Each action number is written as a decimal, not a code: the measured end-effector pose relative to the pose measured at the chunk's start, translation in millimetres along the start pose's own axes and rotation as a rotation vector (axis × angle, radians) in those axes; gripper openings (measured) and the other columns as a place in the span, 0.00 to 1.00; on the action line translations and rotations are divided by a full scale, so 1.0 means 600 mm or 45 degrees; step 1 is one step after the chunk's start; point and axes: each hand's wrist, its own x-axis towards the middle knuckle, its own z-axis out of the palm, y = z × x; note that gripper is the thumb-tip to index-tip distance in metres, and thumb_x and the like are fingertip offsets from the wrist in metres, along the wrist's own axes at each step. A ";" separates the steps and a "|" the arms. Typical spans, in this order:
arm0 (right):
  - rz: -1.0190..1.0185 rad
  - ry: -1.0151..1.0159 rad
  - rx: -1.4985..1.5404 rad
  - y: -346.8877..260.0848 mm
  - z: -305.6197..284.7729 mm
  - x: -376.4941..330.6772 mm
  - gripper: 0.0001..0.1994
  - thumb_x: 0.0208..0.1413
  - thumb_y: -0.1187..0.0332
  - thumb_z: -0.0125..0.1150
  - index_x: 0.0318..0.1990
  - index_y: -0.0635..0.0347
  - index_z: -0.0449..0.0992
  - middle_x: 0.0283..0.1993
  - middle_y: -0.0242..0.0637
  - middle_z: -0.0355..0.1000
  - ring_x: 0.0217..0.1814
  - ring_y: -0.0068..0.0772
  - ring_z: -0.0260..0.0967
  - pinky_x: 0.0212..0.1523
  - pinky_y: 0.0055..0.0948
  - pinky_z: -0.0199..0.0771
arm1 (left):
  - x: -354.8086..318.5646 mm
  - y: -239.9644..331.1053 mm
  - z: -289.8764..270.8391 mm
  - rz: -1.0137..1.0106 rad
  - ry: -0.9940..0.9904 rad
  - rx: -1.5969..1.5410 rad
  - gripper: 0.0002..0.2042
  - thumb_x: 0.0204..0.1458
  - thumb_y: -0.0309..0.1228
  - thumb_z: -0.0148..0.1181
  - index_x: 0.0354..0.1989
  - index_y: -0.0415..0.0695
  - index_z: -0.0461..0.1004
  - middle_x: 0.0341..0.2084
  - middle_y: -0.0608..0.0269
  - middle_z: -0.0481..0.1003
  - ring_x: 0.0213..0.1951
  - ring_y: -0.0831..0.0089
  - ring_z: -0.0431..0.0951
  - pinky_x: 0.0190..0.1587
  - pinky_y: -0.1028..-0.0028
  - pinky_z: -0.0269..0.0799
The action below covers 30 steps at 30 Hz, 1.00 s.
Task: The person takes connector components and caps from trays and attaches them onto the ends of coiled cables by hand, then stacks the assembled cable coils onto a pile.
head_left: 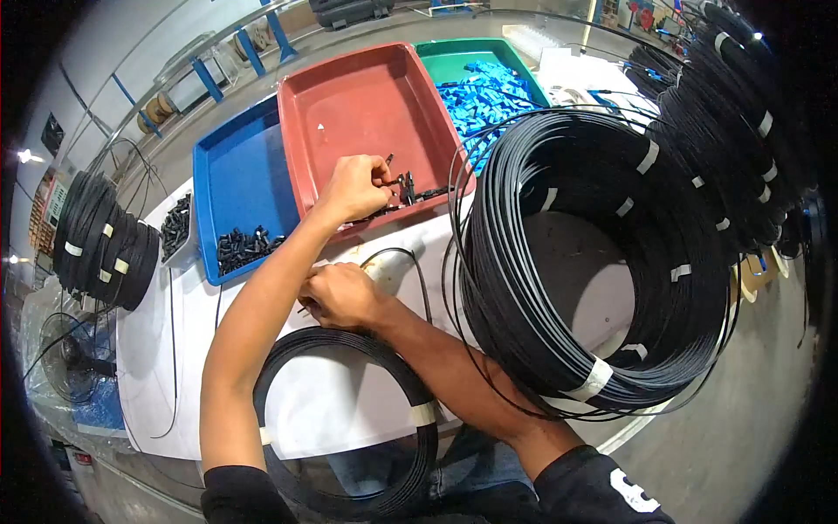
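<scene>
Hands split between two jobs: left hand point(353, 186) reaches into the red tray point(349, 105), fingers pinched shut on a small black clip point(390, 162) lifted just above the loose pile of black clips point(410, 190) at the tray's near edge; right hand point(342, 295) rests on the white counter point(349, 406), closed around the free end of a thin black cable point(417, 266) that loops up and back toward the small cable coil point(410, 384) lying at the counter's near edge. Step in hand looks like part pickup, one clip taken while the cable end is held ready. Next move probably calls for bringing clip to cable end near the right hand, lining the small part up with the thin cable, a fine two-handed fit; exact clip shape too small to tell. Containers: red tray mostly bare apart from the clips along its near side; blue tray point(236, 175) to its left holds a small heap of black parts point(244, 247) in the near corner; green tray point(463, 57) to the right is filled with bright blue parts point(489, 96); a small white tray point(190, 249) left of the blue one holds more black parts. Large cable coil point(611, 253) with white tape bands sits to the right, touching the red tray's corner; another black coil point(100, 240) far left.
</scene>
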 end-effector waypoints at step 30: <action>0.001 -0.006 0.019 -0.003 -0.005 -0.001 0.06 0.40 0.72 0.62 0.29 0.57 0.81 0.33 0.44 0.78 0.37 0.50 0.77 0.38 0.46 0.77 | -0.046 -0.028 -0.019 0.062 0.122 -1.260 0.19 0.61 0.20 0.52 0.60 0.49 0.67 0.38 0.61 0.68 0.35 0.71 0.81 0.37 0.76 0.75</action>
